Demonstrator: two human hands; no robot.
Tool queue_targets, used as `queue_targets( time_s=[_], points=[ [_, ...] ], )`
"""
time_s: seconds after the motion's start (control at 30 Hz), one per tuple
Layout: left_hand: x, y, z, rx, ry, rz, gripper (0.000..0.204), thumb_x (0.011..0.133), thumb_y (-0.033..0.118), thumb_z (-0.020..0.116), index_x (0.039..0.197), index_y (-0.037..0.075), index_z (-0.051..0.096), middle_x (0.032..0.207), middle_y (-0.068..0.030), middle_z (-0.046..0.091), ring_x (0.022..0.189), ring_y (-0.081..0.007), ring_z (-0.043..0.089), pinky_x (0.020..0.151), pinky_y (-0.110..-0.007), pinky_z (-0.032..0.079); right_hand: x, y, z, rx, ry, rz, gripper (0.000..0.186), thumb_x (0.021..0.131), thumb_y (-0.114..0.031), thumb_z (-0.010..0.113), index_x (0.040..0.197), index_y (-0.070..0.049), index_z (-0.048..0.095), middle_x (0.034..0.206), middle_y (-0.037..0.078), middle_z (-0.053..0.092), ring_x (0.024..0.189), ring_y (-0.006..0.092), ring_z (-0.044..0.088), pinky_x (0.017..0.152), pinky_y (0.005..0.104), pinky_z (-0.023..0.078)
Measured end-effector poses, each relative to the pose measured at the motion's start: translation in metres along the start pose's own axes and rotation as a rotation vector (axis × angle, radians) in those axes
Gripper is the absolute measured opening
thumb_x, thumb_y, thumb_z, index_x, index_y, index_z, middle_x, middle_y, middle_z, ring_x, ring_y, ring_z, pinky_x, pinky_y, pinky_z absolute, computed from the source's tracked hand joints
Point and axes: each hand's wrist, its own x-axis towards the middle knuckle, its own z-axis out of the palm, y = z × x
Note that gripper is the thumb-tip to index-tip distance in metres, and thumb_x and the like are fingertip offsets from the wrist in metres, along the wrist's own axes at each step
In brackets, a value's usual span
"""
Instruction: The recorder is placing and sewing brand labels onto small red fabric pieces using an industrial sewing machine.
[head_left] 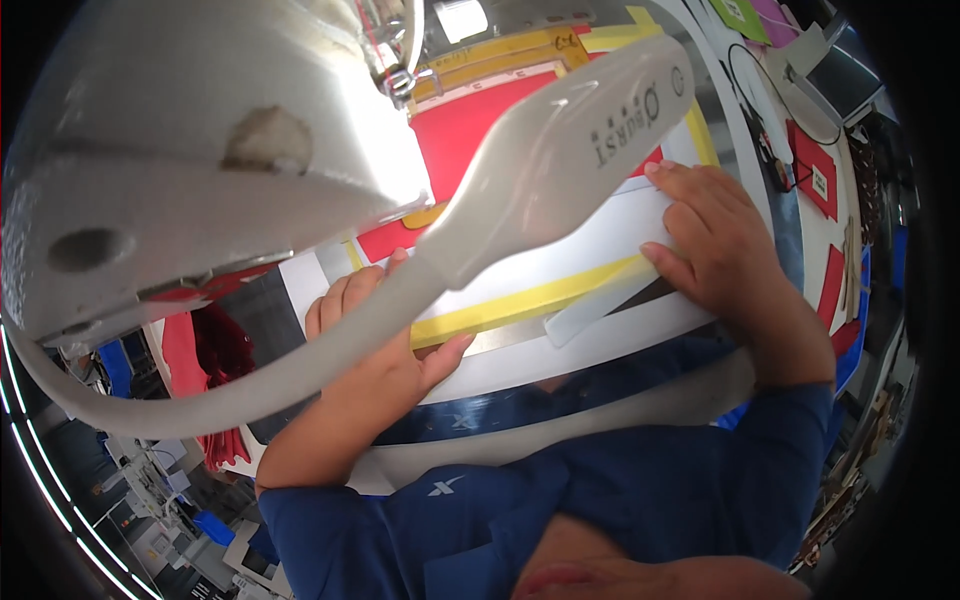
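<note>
Yellow-bordered flat white template sheet (560, 270) lies mid-frame on the table, red fabric (470, 130) above it toward the sewing machine's grey-white body (190, 170) at upper left. The left hand (375, 340) rests flat on the sheet's lower-left edge, fingers seemingly spread behind a white gooseneck lamp (560, 150); the right hand (715, 235) presses its right edge, fingers extended.

Two hands lie flat, the left hand (375, 335) and the right hand (715, 235), on one yellow-edged template (520, 305); one red fabric piece (470, 130), one sewing machine (190, 150), one gooseneck lamp (570, 150), one bench (600, 345)
</note>
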Motion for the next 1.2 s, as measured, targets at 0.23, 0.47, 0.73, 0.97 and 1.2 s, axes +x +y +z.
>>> queue_targets(
  time_s=[0.23,0.47,0.73,0.97,1.2],
  points=[
    [-0.003,-0.004,0.009,0.108,0.063,-0.029,0.091,0.079,0.060,0.081,0.145,0.000,0.064,0.121,-0.0168,0.061,0.113,-0.0364,0.059,0.099,-0.050,0.042,-0.002,0.002,0.001,0.129,0.112,-0.061,0.031,0.080,-0.018,0.085,0.093,-0.004,0.060,0.121,0.021,0.069,0.109,0.0417,0.067,0.097,0.0505,0.054],
    [0.011,0.006,0.001,0.039,0.074,0.003,0.090,0.083,0.058,0.081,0.147,-0.002,0.059,0.138,-0.0275,0.059,0.126,-0.0446,0.057,0.107,-0.054,0.043,-0.006,-0.009,0.001,0.160,-0.056,-0.130,0.030,0.084,-0.025,0.083,0.094,-0.008,0.061,0.098,0.011,0.061,0.091,0.0313,0.061,0.086,0.0429,0.050],
    [0.035,0.013,0.012,0.001,0.128,0.149,0.083,0.096,0.058,0.069,0.151,-0.003,0.056,0.150,-0.0339,0.052,0.133,-0.0524,0.052,0.112,-0.059,0.040,-0.017,0.000,-0.018,0.072,0.153,-0.022,0.027,0.095,-0.031,0.077,0.100,-0.007,0.065,0.104,0.010,0.064,0.095,0.0295,0.063,0.089,0.0413,0.051],
    [0.036,0.008,0.022,-0.128,0.121,0.325,0.079,0.092,0.052,0.075,0.144,-0.005,0.060,0.145,-0.0304,0.056,0.132,-0.0494,0.055,0.110,-0.058,0.041,-0.112,0.134,-0.051,-0.054,0.230,0.729,0.024,0.099,-0.020,0.071,0.116,-0.003,0.075,0.114,0.017,0.075,0.106,0.0368,0.070,0.094,0.0434,0.055],
    [0.033,0.009,0.020,-0.211,0.130,0.326,0.070,0.084,0.034,0.083,0.139,-0.004,0.064,0.146,-0.0293,0.057,0.132,-0.0480,0.056,0.112,-0.057,0.041,-0.160,0.179,-0.031,-0.071,0.210,0.784,0.029,0.095,-0.011,0.071,0.124,-0.005,0.075,0.118,0.018,0.076,0.107,0.0376,0.071,0.096,0.0455,0.056]
  ],
)
